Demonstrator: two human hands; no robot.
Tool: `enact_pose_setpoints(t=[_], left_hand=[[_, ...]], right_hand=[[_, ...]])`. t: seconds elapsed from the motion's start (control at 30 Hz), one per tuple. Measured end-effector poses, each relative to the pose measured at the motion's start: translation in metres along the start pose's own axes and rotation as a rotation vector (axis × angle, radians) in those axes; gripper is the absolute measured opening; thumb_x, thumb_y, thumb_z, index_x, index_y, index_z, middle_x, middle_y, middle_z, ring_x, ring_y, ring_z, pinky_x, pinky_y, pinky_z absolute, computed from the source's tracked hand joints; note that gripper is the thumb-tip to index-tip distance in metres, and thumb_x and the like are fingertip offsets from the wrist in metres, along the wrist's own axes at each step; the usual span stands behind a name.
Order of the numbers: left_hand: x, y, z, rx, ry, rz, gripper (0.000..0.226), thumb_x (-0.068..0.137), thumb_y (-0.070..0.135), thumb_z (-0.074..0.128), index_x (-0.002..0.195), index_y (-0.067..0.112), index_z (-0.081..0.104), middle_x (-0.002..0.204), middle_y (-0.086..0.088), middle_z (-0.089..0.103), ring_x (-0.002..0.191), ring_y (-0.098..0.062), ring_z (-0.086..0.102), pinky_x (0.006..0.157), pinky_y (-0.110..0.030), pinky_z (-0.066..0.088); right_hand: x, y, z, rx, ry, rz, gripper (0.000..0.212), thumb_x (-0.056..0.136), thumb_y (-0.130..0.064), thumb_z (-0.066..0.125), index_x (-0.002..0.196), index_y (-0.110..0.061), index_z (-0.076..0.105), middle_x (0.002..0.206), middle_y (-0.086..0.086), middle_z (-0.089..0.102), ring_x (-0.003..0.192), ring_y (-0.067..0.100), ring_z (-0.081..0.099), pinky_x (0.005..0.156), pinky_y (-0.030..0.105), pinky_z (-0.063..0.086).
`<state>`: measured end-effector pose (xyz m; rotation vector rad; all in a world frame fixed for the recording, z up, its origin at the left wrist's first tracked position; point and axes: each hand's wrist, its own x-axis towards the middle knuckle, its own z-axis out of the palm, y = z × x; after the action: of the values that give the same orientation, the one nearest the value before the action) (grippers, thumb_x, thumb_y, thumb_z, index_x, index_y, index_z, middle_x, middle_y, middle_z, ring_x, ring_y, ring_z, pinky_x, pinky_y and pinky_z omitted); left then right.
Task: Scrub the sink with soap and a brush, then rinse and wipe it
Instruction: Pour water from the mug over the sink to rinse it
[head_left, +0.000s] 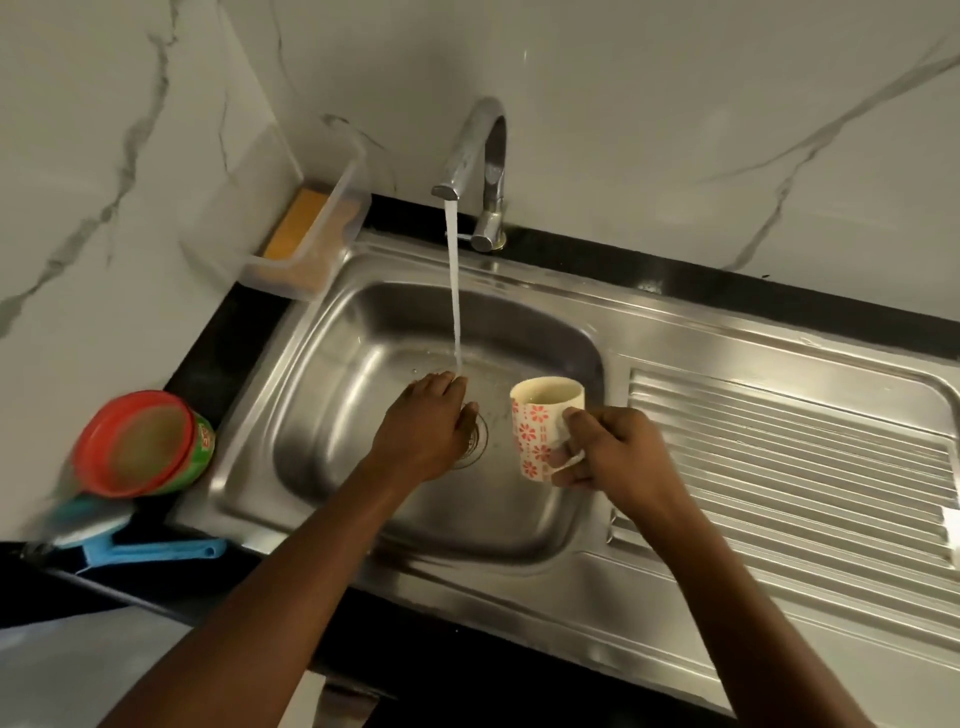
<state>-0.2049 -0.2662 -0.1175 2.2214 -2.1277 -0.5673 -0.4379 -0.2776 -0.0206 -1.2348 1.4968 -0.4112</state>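
Observation:
The steel sink (332, 374) lies below me with the tap (480, 156) running; a stream of water (454, 291) falls into the basin. My left hand (423, 431) is flat over the drain (478, 441), its fingertips under the stream. My right hand (608, 452) grips the handle of a white mug (540, 415) with red flowers, held upright over the basin's right side with liquid inside. A blue brush (150, 548) lies on the counter at the left, beside a soap tub (145, 444) with a red lid.
A clear plastic holder (306, 260) with a yellow sponge (298, 223) stands at the sink's back left corner. The ribbed drainboard (789, 467) stretches to the right. Black counter (218, 353) borders the sink; marble wall rises behind and to the left.

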Motion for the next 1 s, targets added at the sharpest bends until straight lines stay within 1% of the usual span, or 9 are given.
enact_pose_setpoints(t=[0.1,0.2,0.33,0.43,0.63,0.73,0.8,0.9,1.0], left_hand=[[0.009,-0.014,-0.005,-0.005,-0.001,0.032,0.048,0.112,0.039,0.037,0.15,0.013,0.052,0.157,-0.007,0.052,0.146,-0.025,0.046,0.119,-0.039,0.038],[0.017,-0.025,-0.01,0.001,0.006,0.041,0.042,0.11,0.036,0.042,0.143,0.015,0.058,0.152,-0.004,0.056,0.142,-0.024,0.049,0.114,-0.039,0.042],[0.022,-0.043,-0.014,-0.006,-0.015,0.084,0.041,0.106,0.031,0.048,0.142,0.014,0.059,0.151,-0.004,0.056,0.14,-0.025,0.05,0.112,-0.039,0.044],[0.023,-0.059,-0.018,0.003,-0.034,0.103,0.041,0.105,0.028,0.05,0.142,0.014,0.06,0.151,-0.004,0.057,0.139,-0.026,0.051,0.111,-0.039,0.045],[0.024,-0.091,-0.022,0.074,-0.064,0.124,0.033,0.101,0.027,0.049,0.125,0.013,0.067,0.127,-0.002,0.068,0.116,-0.023,0.061,0.103,-0.035,0.048],[0.021,-0.108,-0.025,0.145,-0.111,0.122,0.027,0.101,0.029,0.047,0.111,0.014,0.067,0.112,-0.001,0.067,0.106,-0.022,0.062,0.102,-0.035,0.045],[0.018,-0.12,-0.026,0.2,-0.149,0.114,0.027,0.102,0.03,0.045,0.111,0.015,0.066,0.115,-0.002,0.066,0.111,-0.022,0.06,0.112,-0.038,0.04],[0.018,-0.131,-0.03,0.33,-0.198,0.112,0.036,0.102,0.032,0.045,0.126,0.016,0.066,0.139,-0.007,0.062,0.139,-0.027,0.049,0.129,-0.045,0.019],[0.021,-0.137,-0.04,0.535,-0.262,0.124,0.044,0.103,0.034,0.042,0.137,0.018,0.065,0.162,-0.007,0.047,0.161,-0.03,0.022,0.132,-0.052,-0.002]], right_hand=[[0.023,-0.007,0.032,-0.009,-0.045,0.038,0.023,0.108,-0.027,0.052,0.095,-0.018,0.068,0.075,0.001,0.079,0.066,0.024,0.078,0.06,0.035,0.063],[0.049,-0.014,0.057,0.088,-0.038,0.106,0.023,0.108,-0.028,0.051,0.105,-0.012,0.068,0.083,0.005,0.08,0.071,0.027,0.079,0.071,0.046,0.066],[0.076,-0.015,0.074,0.338,0.149,0.202,0.03,0.109,-0.025,0.047,0.115,-0.001,0.065,0.095,0.016,0.079,0.08,0.036,0.078,0.075,0.05,0.066],[0.076,-0.003,0.079,0.444,0.228,0.276,0.026,0.108,-0.021,0.047,0.113,-0.003,0.064,0.099,0.021,0.077,0.082,0.036,0.078,0.081,0.052,0.064],[0.062,0.027,0.09,0.325,0.213,0.344,0.033,0.105,-0.028,0.053,0.121,-0.002,0.064,0.092,0.012,0.079,0.078,0.03,0.079,0.074,0.049,0.066],[0.061,0.015,0.094,0.113,0.166,0.297,0.026,0.104,-0.027,0.052,0.106,-0.007,0.068,0.088,0.009,0.079,0.075,0.025,0.079,0.073,0.047,0.066],[0.071,-0.005,0.104,-0.042,0.101,0.258,0.026,0.101,-0.031,0.053,0.091,-0.011,0.067,0.086,0.011,0.078,0.075,0.028,0.078,0.074,0.049,0.066],[0.095,-0.036,0.133,-0.285,0.051,0.104,0.046,0.089,-0.048,0.047,0.096,-0.01,0.071,0.084,0.009,0.077,0.075,0.027,0.077,0.072,0.046,0.066],[0.094,-0.08,0.161,-0.442,-0.021,-0.096,0.045,0.093,-0.037,0.042,0.094,-0.005,0.073,0.084,0.012,0.076,0.074,0.027,0.076,0.073,0.041,0.065]])
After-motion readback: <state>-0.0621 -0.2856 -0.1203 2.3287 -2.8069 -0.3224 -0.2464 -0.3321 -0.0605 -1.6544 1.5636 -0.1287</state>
